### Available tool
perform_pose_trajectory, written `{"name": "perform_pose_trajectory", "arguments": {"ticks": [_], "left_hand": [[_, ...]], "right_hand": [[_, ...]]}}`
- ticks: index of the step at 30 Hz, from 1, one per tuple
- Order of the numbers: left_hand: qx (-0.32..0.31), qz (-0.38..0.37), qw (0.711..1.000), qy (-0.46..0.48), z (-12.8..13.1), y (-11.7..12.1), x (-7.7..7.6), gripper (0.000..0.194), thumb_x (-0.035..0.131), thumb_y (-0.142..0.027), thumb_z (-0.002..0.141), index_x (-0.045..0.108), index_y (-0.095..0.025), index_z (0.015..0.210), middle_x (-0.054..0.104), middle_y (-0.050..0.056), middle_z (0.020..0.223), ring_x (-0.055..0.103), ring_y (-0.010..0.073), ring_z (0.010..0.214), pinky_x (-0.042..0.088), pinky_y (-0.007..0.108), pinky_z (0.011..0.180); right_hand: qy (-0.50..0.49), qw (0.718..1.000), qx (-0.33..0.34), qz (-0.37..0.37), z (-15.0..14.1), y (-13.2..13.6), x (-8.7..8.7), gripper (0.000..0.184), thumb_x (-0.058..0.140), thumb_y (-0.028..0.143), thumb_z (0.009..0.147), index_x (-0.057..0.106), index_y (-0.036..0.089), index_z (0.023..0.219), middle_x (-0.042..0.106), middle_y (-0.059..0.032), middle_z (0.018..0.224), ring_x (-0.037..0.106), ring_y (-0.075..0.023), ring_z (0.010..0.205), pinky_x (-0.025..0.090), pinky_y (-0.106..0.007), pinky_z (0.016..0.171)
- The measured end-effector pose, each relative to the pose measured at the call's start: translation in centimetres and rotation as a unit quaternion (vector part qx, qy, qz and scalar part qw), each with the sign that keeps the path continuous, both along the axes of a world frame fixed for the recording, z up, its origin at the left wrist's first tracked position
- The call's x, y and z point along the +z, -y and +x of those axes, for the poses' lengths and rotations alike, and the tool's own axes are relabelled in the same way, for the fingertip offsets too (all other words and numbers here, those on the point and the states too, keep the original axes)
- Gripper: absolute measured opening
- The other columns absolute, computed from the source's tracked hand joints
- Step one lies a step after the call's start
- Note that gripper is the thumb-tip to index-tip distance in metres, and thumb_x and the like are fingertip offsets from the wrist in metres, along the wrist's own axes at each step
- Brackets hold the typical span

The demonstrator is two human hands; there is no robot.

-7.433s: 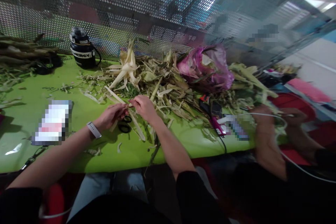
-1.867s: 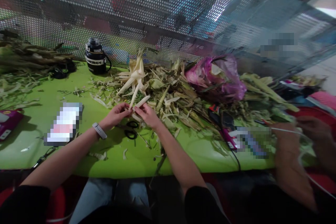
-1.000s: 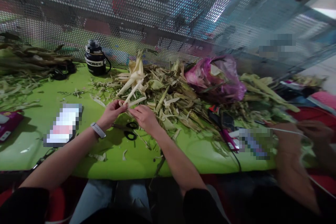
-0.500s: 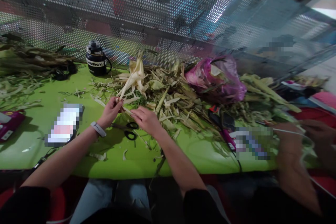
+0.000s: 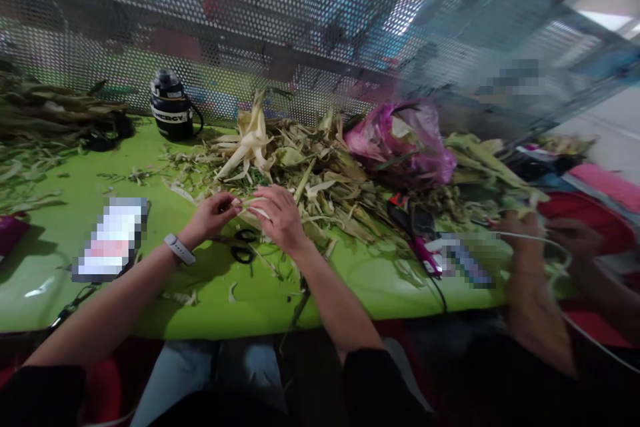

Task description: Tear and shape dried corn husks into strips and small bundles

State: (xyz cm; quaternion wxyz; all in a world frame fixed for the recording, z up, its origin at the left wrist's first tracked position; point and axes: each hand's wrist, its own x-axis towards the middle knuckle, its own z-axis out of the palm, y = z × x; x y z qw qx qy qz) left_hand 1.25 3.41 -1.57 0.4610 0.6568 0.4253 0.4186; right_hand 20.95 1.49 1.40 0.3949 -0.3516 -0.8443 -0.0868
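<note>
Husk strip (image 5: 258,207), a single one in the hands, looked pale cream and narrow, slightly curved, and lay above the green table (image 5: 200,310). The left hand's (image 5: 215,212) fingertips pinched one end, nearly closed; the right hand's (image 5: 281,217) fingers bent over the other part, holding it against the thumb. Just below lay one pair of scissors (image 5: 244,262), its two black ring handles visible. One white watch (image 5: 179,249) circled the left wrist. Beyond the hands spread a husk heap (image 5: 345,180), too tangled to count, beside one pink bag (image 5: 400,143). One black bottle (image 5: 173,113) bore "NERGY" on a white band, any earlier letters unreadable. One phone (image 5: 111,240) lay to the left, its screen pixelated. Two hands of another person (image 5: 540,320) worked at far right.
</note>
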Motion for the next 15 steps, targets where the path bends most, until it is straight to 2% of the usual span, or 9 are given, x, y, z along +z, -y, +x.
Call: {"name": "perform_pose_trajectory", "arguments": {"ticks": [2, 5, 7, 10, 15], "left_hand": [[-0.052, 0.005, 0.999, -0.005, 0.2, 0.2, 0.2, 0.025, 0.067, -0.038, 0.076, 0.065, -0.016, 0.089, 0.062, 0.001, 0.077, 0.051, 0.0131, 0.066, 0.040, 0.025, 0.061], [-0.089, -0.007, 0.996, 0.021, 0.5, 0.5, 0.7, 0.026, 0.067, -0.038, 0.076, 0.065, -0.016, 0.090, 0.064, 0.003, 0.084, 0.055, 0.0151, 0.074, 0.044, 0.027, 0.069], [-0.100, -0.030, 0.994, 0.041, 0.5, 0.7, 1.0, 0.027, 0.069, -0.038, 0.075, 0.065, -0.016, 0.090, 0.064, 0.003, 0.084, 0.056, 0.0157, 0.077, 0.044, 0.028, 0.073], [-0.096, -0.068, 0.991, 0.055, 0.4, 0.9, 1.3, 0.025, 0.067, -0.035, 0.075, 0.064, -0.017, 0.091, 0.062, 0.002, 0.084, 0.054, 0.0155, 0.077, 0.044, 0.029, 0.074], [-0.059, -0.110, 0.988, 0.092, 0.5, 1.5, 1.6, 0.025, 0.062, -0.038, 0.079, 0.065, -0.018, 0.094, 0.061, 0.003, 0.086, 0.054, 0.0159, 0.077, 0.045, 0.029, 0.071]], "right_hand": [[-0.004, 1.000, -0.006, -0.016, 0.1, -0.3, -0.3, 0.020, 0.050, 0.032, 0.096, 0.066, 0.021, 0.091, 0.071, -0.0072, 0.100, 0.064, -0.0195, 0.100, 0.045, -0.038, 0.099], [-0.019, 0.996, -0.046, -0.068, 0.2, -0.6, -1.0, 0.025, 0.048, 0.037, 0.096, 0.065, 0.020, 0.091, 0.072, -0.0072, 0.089, 0.065, -0.0192, 0.087, 0.048, -0.033, 0.088], [-0.035, 0.990, -0.070, -0.114, 0.2, -0.6, -1.2, 0.027, 0.047, 0.040, 0.096, 0.065, 0.020, 0.093, 0.072, -0.0079, 0.089, 0.065, -0.0198, 0.085, 0.047, -0.031, 0.082], [-0.063, 0.980, -0.082, -0.172, 0.0, -0.4, -1.3, 0.030, 0.043, 0.043, 0.097, 0.063, 0.020, 0.096, 0.071, -0.0075, 0.090, 0.065, -0.0195, 0.084, 0.047, -0.028, 0.078], [-0.099, 0.969, -0.087, -0.211, -0.2, 0.0, -1.1, 0.035, 0.041, 0.048, 0.096, 0.062, 0.020, 0.098, 0.070, -0.0055, 0.084, 0.065, -0.0177, 0.074, 0.046, -0.026, 0.071]]}}
